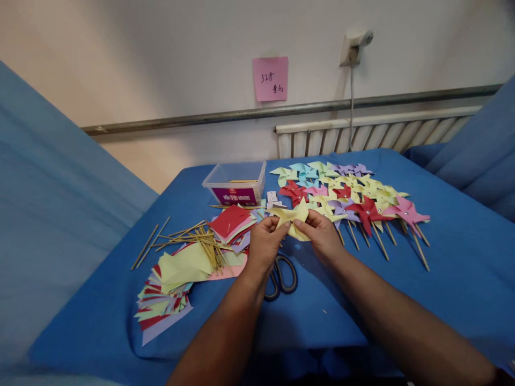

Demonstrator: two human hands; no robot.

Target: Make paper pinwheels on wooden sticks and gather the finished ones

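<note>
Between my two hands is a pale yellow paper pinwheel, held up over the middle of the table. My left hand grips its left side, with the thumb near the centre. The fingers of my right hand are closed on the right side, and that thumb also presses close to the middle. Whether a stick is behind the paper I cannot tell. Black-handled scissors lie below my hands, their blades hidden by my left hand and forearm.
Finished pinwheels on sticks, such as a red one, lie at the right. Loose wooden sticks and coloured paper sheets spread at the left. A clear plastic box and small white boxes stand behind on the blue-covered table.
</note>
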